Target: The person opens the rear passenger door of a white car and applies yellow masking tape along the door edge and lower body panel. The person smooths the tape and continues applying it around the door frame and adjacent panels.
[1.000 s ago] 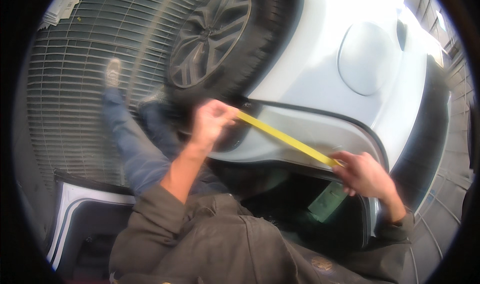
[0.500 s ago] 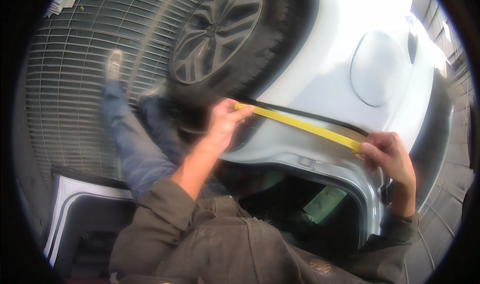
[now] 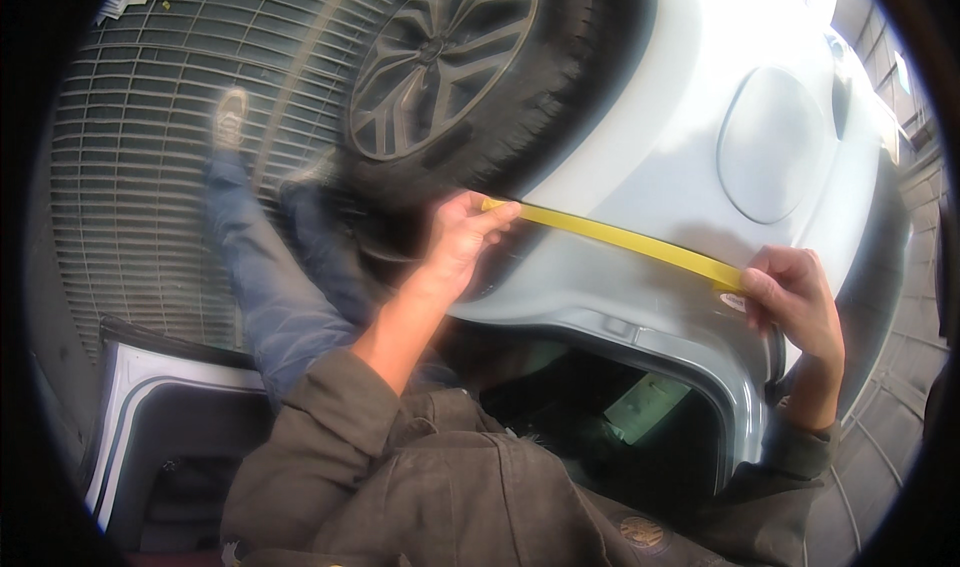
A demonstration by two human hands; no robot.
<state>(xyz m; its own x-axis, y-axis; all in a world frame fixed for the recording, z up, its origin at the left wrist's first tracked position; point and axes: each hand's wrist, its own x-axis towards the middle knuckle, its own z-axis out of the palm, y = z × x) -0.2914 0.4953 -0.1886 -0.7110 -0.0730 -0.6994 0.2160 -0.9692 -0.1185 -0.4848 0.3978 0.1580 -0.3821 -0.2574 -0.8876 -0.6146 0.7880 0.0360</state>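
A strip of yellow tape (image 3: 620,237) stretches across the silver-white car body panel (image 3: 600,277), between the wheel arch and the rear. Its left end is pinched between the thumb and fingers of my left hand (image 3: 468,235), close to the tyre. At the other end my right hand (image 3: 795,292) grips the tape; a small white oval part with print shows beneath its fingers, perhaps the roll's core. The strip follows the dark panel gap and covers most of it. Whether the tape is stuck down or only held against the panel I cannot tell.
A wheel (image 3: 440,62) with a grey spoked rim stands at upper left. Right of it is a round fuel flap (image 3: 775,147). Below the panel opens a door frame (image 3: 640,337), and an open door (image 3: 150,397) lies lower left. Floor grating (image 3: 150,187) runs beneath my legs.
Both hands have shifted slightly right with the tape. The strip has come up over the dark panel gap, which showed above it before.
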